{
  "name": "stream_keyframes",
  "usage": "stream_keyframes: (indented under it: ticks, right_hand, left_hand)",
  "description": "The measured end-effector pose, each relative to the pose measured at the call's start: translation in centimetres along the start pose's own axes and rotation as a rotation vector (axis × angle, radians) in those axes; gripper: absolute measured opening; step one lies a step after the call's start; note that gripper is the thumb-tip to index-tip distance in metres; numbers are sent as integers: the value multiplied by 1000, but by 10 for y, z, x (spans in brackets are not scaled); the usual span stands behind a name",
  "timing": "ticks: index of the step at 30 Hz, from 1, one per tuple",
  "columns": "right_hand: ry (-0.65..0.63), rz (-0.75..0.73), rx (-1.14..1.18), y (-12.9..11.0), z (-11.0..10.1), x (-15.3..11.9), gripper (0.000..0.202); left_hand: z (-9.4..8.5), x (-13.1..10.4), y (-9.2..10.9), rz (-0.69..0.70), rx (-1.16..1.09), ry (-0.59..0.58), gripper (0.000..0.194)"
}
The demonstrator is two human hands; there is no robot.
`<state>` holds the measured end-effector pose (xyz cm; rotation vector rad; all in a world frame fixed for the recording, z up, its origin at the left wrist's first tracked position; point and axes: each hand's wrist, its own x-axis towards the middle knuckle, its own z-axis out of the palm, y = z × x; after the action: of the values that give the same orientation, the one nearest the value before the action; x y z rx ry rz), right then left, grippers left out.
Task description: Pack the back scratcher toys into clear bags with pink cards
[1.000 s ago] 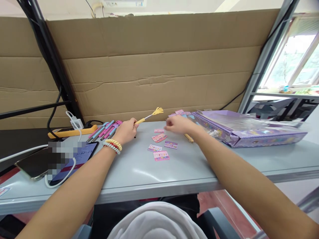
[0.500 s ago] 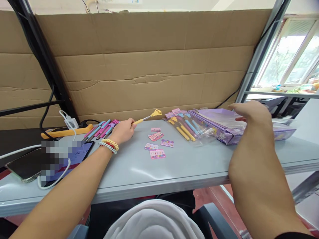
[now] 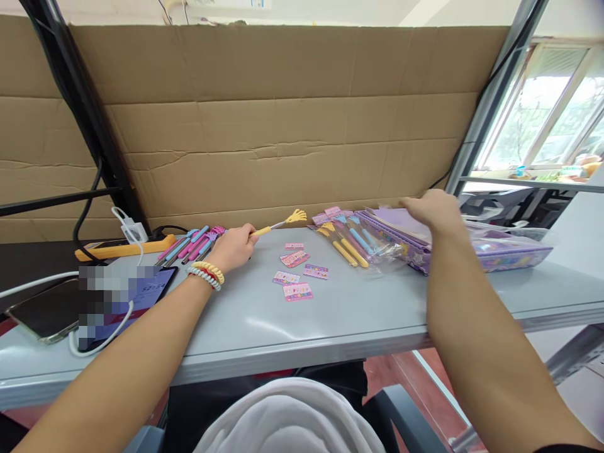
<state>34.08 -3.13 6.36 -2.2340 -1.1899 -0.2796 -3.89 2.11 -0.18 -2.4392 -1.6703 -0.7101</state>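
My left hand (image 3: 232,247) is closed around the yellow handle of a small back scratcher (image 3: 283,223) with a metal rod and a yellow hand-shaped head pointing right. Beside that hand lie several pink, blue and purple back scratchers (image 3: 191,244) in a bunch. My right hand (image 3: 436,212) is over the purple box (image 3: 500,253) on the right; its thumb points left and its other fingers are hidden. Between the hands, yellow and blue back scratchers in clear plastic bags (image 3: 352,239) rest against the box. Several small pink printed cards (image 3: 297,292) lie in mid-table.
A phone (image 3: 47,308) and a tablet (image 3: 153,289) with a white cable lie at the left of the grey table (image 3: 358,314). Behind them are a white charger plug (image 3: 135,232) and a yellow-orange bar (image 3: 123,250). A cardboard sheet (image 3: 292,126) stands along the back between metal posts.
My right hand has moved left over the purple box. My left hand keeps holding the back scratcher in nearly the same place.
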Motion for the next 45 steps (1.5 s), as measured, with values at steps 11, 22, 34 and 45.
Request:
stream_keyframes:
  ticks: [11,22,34,45]
  right_hand:
    - [148,-969,183,-102,85,-83,29]
    - [-124,-1461,286,-117,104,-131,48]
    - [-272,-1621,253,-120,94,-140,39]
    - [-254,-1572,338,-117,88,-133,31]
  left_hand:
    - [-3,0,1,-89,-24,130,25]
    - [-5,-5,19,-130,-533,73,32]
    - [9,-5,21,-99,-624,-105,41]
    - [7,0,16,-133,-608,15,15]
